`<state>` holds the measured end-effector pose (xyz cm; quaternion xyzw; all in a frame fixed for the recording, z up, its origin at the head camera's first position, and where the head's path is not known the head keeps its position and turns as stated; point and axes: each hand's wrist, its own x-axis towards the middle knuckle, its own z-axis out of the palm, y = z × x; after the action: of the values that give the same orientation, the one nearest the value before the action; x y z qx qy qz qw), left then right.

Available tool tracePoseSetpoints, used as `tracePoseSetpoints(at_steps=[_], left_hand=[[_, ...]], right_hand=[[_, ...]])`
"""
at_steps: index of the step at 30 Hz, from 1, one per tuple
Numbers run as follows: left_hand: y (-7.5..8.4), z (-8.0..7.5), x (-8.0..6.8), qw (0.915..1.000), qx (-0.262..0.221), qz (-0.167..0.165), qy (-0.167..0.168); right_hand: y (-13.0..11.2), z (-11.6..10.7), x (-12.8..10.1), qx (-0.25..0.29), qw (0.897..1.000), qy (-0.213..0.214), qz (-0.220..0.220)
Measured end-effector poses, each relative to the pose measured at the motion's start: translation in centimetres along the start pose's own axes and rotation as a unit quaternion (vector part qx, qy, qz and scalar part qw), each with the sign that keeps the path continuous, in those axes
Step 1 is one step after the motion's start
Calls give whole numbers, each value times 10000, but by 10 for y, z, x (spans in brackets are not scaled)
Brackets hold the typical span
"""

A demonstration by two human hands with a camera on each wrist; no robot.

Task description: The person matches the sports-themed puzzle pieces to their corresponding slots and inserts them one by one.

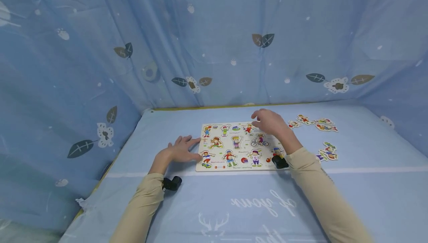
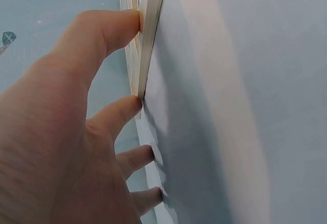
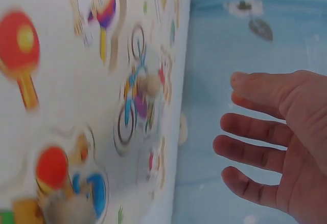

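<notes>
A white wooden puzzle board (image 1: pixel 234 146) with cartoon sports figures lies flat on the blue-covered table (image 1: pixel 234 206). My left hand (image 1: pixel 182 150) lies flat on the cloth with straight fingers touching the board's left edge (image 2: pixel 148 45). My right hand (image 1: pixel 269 122) hovers over the board's far right corner, fingers relaxed and empty (image 3: pixel 265 137). Just below it sits a cyclist piece (image 1: pixel 260 140) in the board (image 3: pixel 135 106). Loose puzzle pieces (image 1: pixel 314 122) lie on the cloth to the right of the board, and more pieces (image 1: pixel 328 152) lie nearer me.
Blue leaf-patterned curtains (image 1: pixel 214 42) close in the table at the back and both sides. The tablecloth has white lettering (image 1: pixel 264 202) near the front. A black wrist camera (image 1: pixel 172 183) sits at each forearm.
</notes>
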<state>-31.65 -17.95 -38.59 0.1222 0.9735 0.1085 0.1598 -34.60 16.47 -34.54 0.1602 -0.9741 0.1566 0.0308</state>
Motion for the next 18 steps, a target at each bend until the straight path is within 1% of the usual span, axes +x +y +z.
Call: tracePoseSetpoints(at_steps=[4,11,14,18], left_hand=[[-1,0,0,10000,-11,5,-11],[1,-2,-1,10000,-18,29,-62],[1,-2,-1,10000,-15,38,-76],[0,-2,-2,10000,-29,28,-81]], right_hand=[[26,-5,3,87,9992,94,373],[64,-7,-4,-63,9959,280,861],[76,-3,-6,-176,9937,404,1028],[85,1,-10,-337,9899,604,1239]])
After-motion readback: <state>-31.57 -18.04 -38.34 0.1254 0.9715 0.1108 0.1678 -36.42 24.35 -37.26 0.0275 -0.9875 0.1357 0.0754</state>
